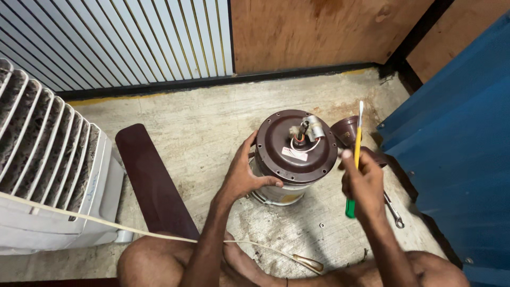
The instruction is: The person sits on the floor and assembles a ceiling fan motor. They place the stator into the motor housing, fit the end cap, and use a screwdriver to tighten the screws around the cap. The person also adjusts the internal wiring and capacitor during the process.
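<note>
A brown ceiling fan motor (295, 152) stands on the concrete floor, its round top facing up with wires and a small grey capacitor (314, 127) near the middle. My left hand (243, 176) grips the motor's left side. My right hand (363, 185) is just right of the motor and holds a screwdriver (355, 159) with a yellow and green handle, its shaft pointing up.
A brown fan blade (151, 180) lies on the floor to the left. A white air cooler (48, 159) stands at far left with a cord (159, 235) running across. A brown cup-shaped cover (345, 130) and a spanner (394, 210) lie right of the motor. A blue metal sheet (457, 143) bounds the right.
</note>
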